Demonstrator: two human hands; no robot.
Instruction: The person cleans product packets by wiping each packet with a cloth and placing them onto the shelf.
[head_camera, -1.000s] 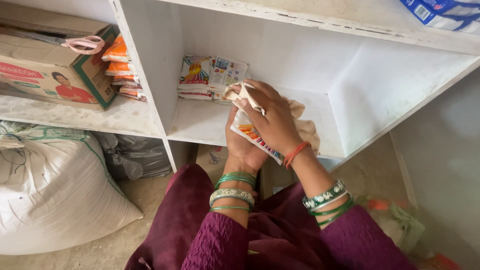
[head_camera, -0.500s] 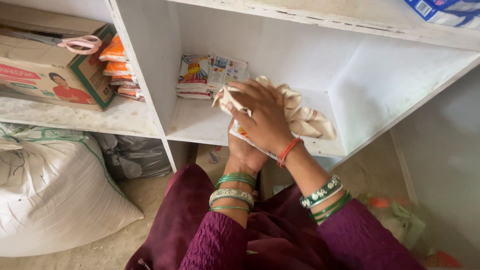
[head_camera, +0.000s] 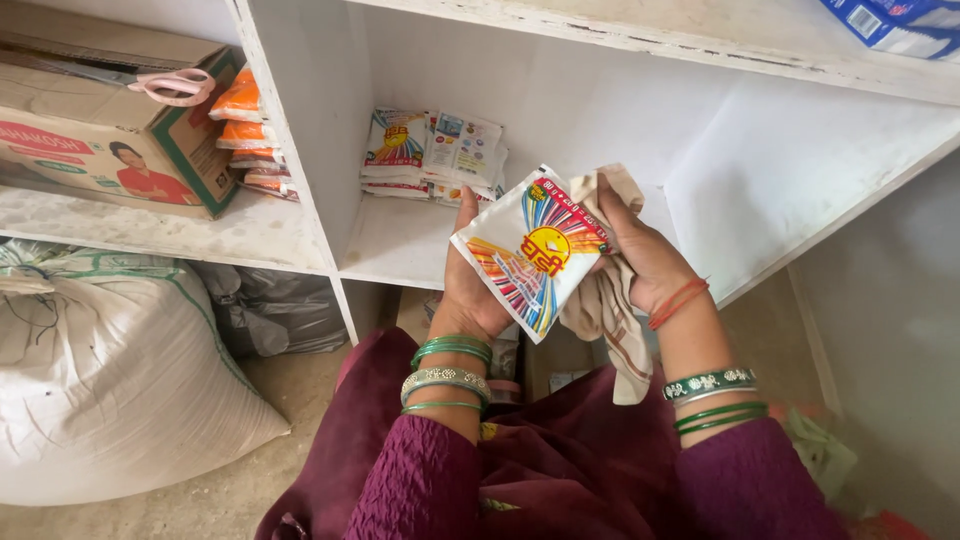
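In the middle of the frame the left hand (head_camera: 470, 290) holds a flat white packet (head_camera: 530, 250) with a bright striped print, its fingers curled behind the lower left edge and the thumb up along the side, closed on it; the right hand (head_camera: 640, 255) presses a beige cloth (head_camera: 605, 300) against the packet's right edge, clamped on the cloth, which hangs down toward the purple sleeves. The work in hand looks like wiping the packet clean, and to do that well the left hand should keep the packet flat and firmly braced from behind (a limp packet buckles under the cloth), while the right hand draws the cloth across the whole printed face and along the edges, not just one corner, then turns it over for the back. The packet is held in the air in front of the white shelf (head_camera: 400, 240), just below and to the right of a stack of similar packets (head_camera: 435, 155) lying at the back of that shelf. Its printed face is turned up toward the camera, and its long axis runs tilted, from the upper left corner near the shelf down to the lower right corner near the cloth, so it sits like a diamond in the hands
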